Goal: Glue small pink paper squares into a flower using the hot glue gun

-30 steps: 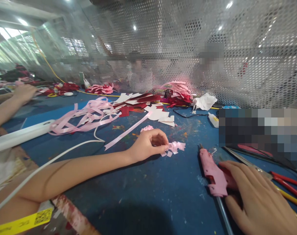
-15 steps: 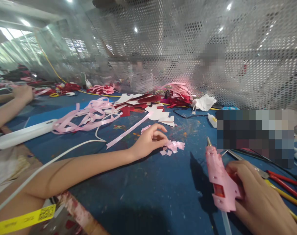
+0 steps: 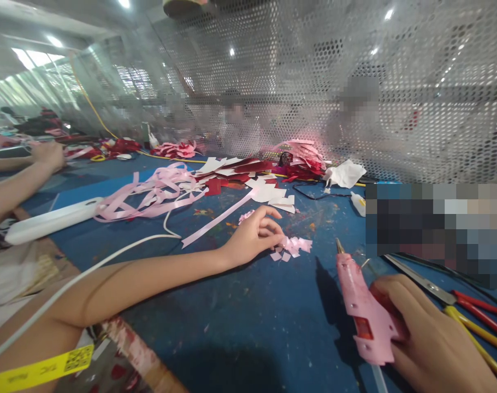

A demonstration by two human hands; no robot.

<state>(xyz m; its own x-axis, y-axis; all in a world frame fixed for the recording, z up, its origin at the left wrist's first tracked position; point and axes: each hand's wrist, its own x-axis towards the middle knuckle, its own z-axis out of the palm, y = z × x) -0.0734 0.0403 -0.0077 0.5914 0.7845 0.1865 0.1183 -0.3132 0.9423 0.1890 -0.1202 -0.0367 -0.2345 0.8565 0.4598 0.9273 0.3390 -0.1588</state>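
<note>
My left hand (image 3: 254, 234) rests on the blue table, its thumb and fingertips closed at the left end of a small cluster of folded pink ribbon (image 3: 297, 244). Loose pink ribbon squares (image 3: 282, 256) lie just below the cluster. On the right, my right hand (image 3: 424, 327) is wrapped round the handle of a pink glue gun (image 3: 361, 308). The gun's metal nozzle points up and away, to the right of the ribbon cluster and apart from it. A clear glue stick comes out of its rear end.
Scissors with red handles (image 3: 475, 305) and yellow-handled ones (image 3: 478, 333) lie at right. A pink ribbon heap (image 3: 150, 191), white tool (image 3: 54, 221) and white cable (image 3: 109, 256) are left. White and red scraps (image 3: 236, 169) lie behind. Another person's hand (image 3: 47, 155) shows far left.
The glue gun has tilted, its nozzle shifting left towards the ribbon cluster. My left hand keeps its place at the cluster, and the whole view has shifted slightly.
</note>
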